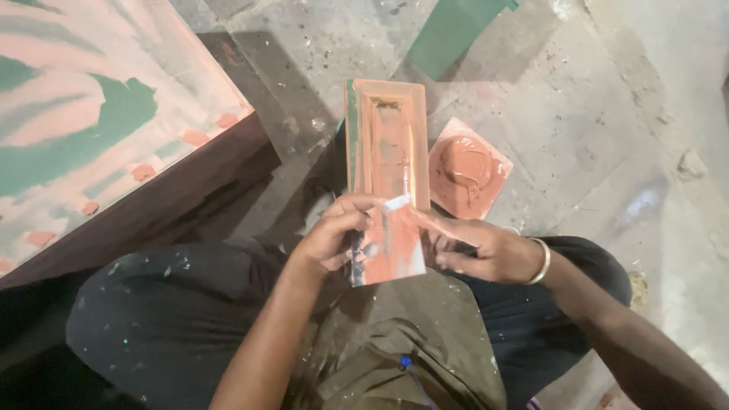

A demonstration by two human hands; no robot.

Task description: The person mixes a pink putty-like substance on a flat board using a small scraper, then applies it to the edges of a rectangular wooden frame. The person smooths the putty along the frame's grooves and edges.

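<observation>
While the person sits low on the speckled concrete floor, a long rectangular wooden panel coated in terracotta-pink putty rests tilted over the lap, its far end toward the floor. Left hand grips its near left edge, steadying it; right hand pinches a small pale scraper against the surface. 1 square tile heaped with pink putty sits beside, within reach.

Paint-flecked dark trousers, silver bangle.
</observation>
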